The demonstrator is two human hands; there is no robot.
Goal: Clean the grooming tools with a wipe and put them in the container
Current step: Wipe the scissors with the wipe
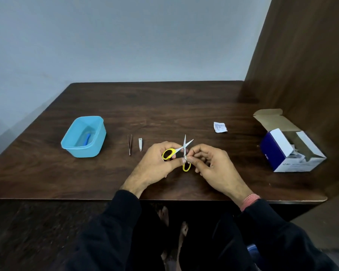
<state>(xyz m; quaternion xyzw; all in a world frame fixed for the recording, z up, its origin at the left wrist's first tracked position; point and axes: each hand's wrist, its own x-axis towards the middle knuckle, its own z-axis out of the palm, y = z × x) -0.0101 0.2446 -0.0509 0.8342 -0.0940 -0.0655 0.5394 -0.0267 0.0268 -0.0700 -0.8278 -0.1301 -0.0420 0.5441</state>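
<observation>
1. Far left of table (184, 106): blue container (84, 137), open, standing upright. One blue item (88, 138) already inside on the bottom; kind not clear. Judged: at least one tool done.
2. Right of container, well apart from it: tweezers (129, 144) flat on the wood, then nail clipper (140, 144) just beside. Both untouched, outside the container. Judged: still to be wiped and stowed.
3. Centre, near front edge: left hand (155, 166), fingers curled shut around one yellow loop of the scissors (181, 152), thumb toward the pivot. Scissors held above the table, blades spread open and pointing away.
4. Right hand (213, 166): thumb and forefinger pinched together on a small wipe (186, 157), pressed against a blade near the pivot; other fingers loosely curled. Judged: cleaning of scissors in progress, not yet placed.
5. Further right, behind the hands: torn white sachet (220, 127) lying flat, printed text too small to read.
6. Far right: blue and white cardboard box (290, 153), flap open, more sachets visible inside. Logo and line of print on the front face, illegible.
7. Tally, as judged: one item in, scissors mid-wipe, two tools remaining.
</observation>
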